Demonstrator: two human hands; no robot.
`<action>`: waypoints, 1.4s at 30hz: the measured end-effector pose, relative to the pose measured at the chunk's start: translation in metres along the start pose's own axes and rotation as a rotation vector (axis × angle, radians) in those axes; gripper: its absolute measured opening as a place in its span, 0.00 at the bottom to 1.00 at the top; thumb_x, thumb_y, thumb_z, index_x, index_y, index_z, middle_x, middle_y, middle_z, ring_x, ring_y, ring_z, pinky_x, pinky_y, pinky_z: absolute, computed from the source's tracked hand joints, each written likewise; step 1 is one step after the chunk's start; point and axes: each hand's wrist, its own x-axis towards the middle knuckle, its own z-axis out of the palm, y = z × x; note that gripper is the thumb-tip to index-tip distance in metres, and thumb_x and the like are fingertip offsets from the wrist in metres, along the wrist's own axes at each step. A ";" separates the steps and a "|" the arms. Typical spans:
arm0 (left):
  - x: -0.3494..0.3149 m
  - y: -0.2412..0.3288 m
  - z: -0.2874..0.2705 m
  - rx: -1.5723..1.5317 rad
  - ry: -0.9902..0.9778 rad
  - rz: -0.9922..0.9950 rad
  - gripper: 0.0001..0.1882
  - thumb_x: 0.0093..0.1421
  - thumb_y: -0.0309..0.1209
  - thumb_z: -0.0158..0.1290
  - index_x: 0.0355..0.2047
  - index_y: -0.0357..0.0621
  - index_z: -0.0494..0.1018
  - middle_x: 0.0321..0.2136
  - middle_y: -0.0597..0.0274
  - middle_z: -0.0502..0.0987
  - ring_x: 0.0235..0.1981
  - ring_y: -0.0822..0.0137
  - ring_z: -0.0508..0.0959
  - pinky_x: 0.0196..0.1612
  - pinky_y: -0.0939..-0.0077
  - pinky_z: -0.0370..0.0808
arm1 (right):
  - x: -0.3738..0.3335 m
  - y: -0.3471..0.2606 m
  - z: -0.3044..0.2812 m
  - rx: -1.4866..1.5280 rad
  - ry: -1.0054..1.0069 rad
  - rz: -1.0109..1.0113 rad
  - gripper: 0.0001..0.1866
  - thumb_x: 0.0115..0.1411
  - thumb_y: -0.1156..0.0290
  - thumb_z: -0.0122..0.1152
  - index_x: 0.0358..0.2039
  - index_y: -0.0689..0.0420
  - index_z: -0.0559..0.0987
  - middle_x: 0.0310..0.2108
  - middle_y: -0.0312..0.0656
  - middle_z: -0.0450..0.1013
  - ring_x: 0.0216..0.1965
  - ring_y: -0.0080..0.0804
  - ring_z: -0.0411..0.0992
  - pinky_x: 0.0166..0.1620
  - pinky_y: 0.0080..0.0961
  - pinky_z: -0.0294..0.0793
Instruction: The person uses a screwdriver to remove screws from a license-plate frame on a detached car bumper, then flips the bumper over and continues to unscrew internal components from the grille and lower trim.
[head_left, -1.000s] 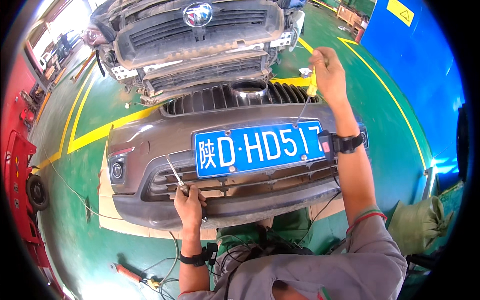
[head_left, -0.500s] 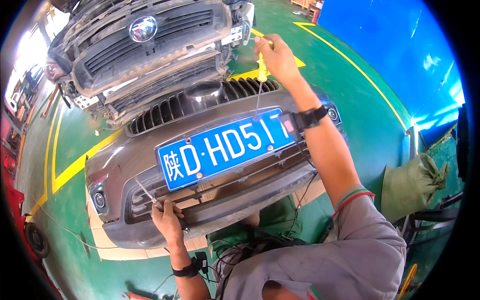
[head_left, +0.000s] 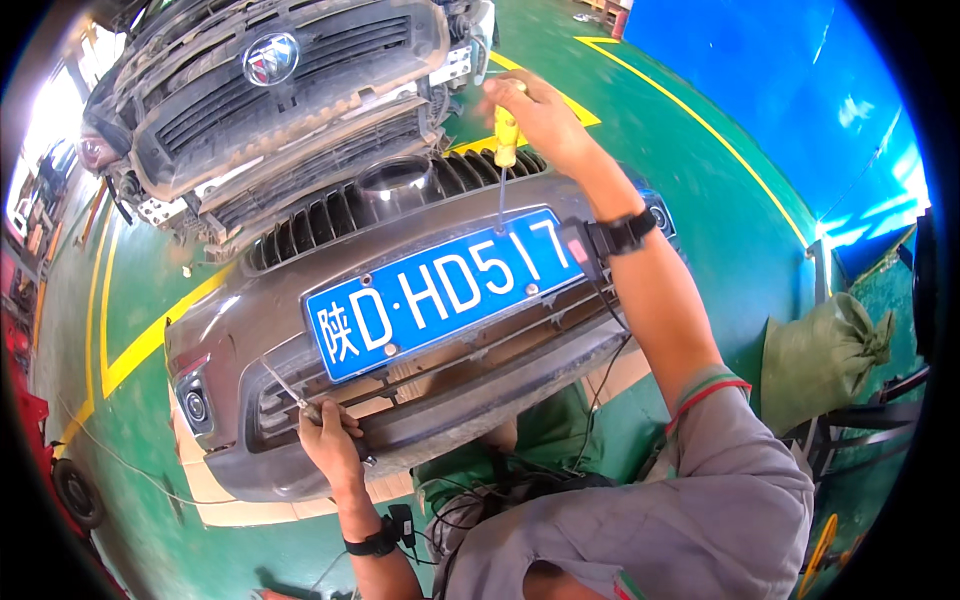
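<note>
My right hand (head_left: 535,115) is closed around the yellow handle of a screwdriver (head_left: 505,145), its fingertips slightly blurred. The shaft points down, and its tip meets the upper right fastener of a blue licence plate (head_left: 440,292). That plate lies on the front of a dark brown bumper (head_left: 235,312). Down at the bumper's left grille, my left hand (head_left: 330,445) grips a slim tool with a metal shaft (head_left: 285,385); its handle is mostly hidden in my fingers. Round fasteners also show at the plate's upper left and along its lower edge.
The bumper rests on flattened cardboard (head_left: 230,512) on a green floor with yellow lines. Beyond it stands a car front (head_left: 300,120) with its bumper off. A green sack (head_left: 825,360) sits at right, near a blue panel (head_left: 770,110). Cables hang by my lap.
The screwdriver stands more upright, its tip still at the same fastener, and my right fingers have shifted on its handle. My left hand keeps its tool. The whole view has shifted slightly.
</note>
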 end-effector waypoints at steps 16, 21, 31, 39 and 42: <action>0.001 -0.001 0.003 -0.017 0.031 -0.015 0.05 0.67 0.26 0.48 0.33 0.38 0.70 0.22 0.64 0.72 0.17 0.76 0.71 0.17 0.83 0.68 | 0.001 -0.005 -0.011 0.003 -0.073 0.120 0.22 0.69 0.55 0.54 0.39 0.67 0.76 0.29 0.50 0.80 0.31 0.39 0.79 0.37 0.34 0.77; 0.002 -0.001 0.001 -0.010 0.013 -0.005 0.05 0.67 0.26 0.48 0.33 0.38 0.70 0.22 0.64 0.72 0.17 0.76 0.71 0.17 0.83 0.69 | 0.011 -0.003 -0.022 0.351 -0.219 0.262 0.21 0.66 0.58 0.61 0.33 0.68 0.76 0.26 0.55 0.77 0.28 0.47 0.77 0.37 0.38 0.76; 0.002 -0.002 -0.001 -0.023 0.019 -0.011 0.05 0.67 0.27 0.49 0.34 0.39 0.70 0.23 0.65 0.72 0.18 0.76 0.71 0.18 0.83 0.68 | 0.047 -0.027 -0.064 -0.845 -0.682 -0.134 0.35 0.67 0.39 0.49 0.34 0.66 0.80 0.31 0.57 0.77 0.38 0.54 0.78 0.42 0.46 0.75; 0.005 -0.005 0.001 -0.041 0.013 -0.012 0.06 0.67 0.27 0.48 0.33 0.39 0.70 0.22 0.65 0.72 0.18 0.76 0.71 0.18 0.82 0.68 | 0.069 -0.029 -0.077 -0.613 -1.111 -0.076 0.25 0.70 0.50 0.50 0.38 0.65 0.74 0.30 0.55 0.73 0.34 0.54 0.76 0.39 0.46 0.73; 0.003 -0.004 -0.002 -0.011 0.015 -0.005 0.06 0.67 0.27 0.48 0.33 0.39 0.70 0.22 0.65 0.72 0.17 0.76 0.71 0.18 0.82 0.68 | 0.057 -0.023 -0.071 -0.631 -0.997 -0.422 0.21 0.70 0.54 0.50 0.38 0.63 0.74 0.30 0.56 0.74 0.34 0.59 0.75 0.40 0.48 0.73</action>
